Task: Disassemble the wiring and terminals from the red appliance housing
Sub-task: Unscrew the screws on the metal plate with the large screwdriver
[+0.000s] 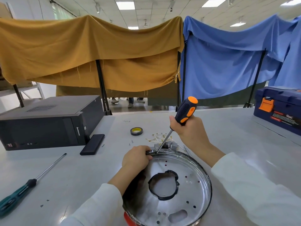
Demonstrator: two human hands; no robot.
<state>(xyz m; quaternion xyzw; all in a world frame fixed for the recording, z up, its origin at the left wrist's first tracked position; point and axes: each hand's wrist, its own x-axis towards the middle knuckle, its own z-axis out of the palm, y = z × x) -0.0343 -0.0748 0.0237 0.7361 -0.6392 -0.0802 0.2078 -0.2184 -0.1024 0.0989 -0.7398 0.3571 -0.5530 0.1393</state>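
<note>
Head view: red appliance housing (128,216) at the near edge of the bench (228,128), only a sliver of red showing beneath its shiny metal base plate (187,175), open side up. Left hand (136,158) curled over the far rim of the plate, fingers pinching something dark there, apparently tape or a wire end; too small to tell which. Right hand (189,128) wrapped firmly round the black and orange screwdriver (182,118), tip pressed down at that same spot on the rim, just beside the left fingers.

Beyond the rim, loose on the bench: thin pale wires with terminals (158,138) and grey connector blocks (169,145), judged already removed. A few small screws (131,142) near a roll of tape (136,131). Plate interior bare apart from black tape round its central hole (164,187). Judged well along, with this last rim fastening probably among the little left.

Second, green-handled screwdriver (21,191) idle at the left; black computer case (48,121) and blue toolbox (278,108) further off.
</note>
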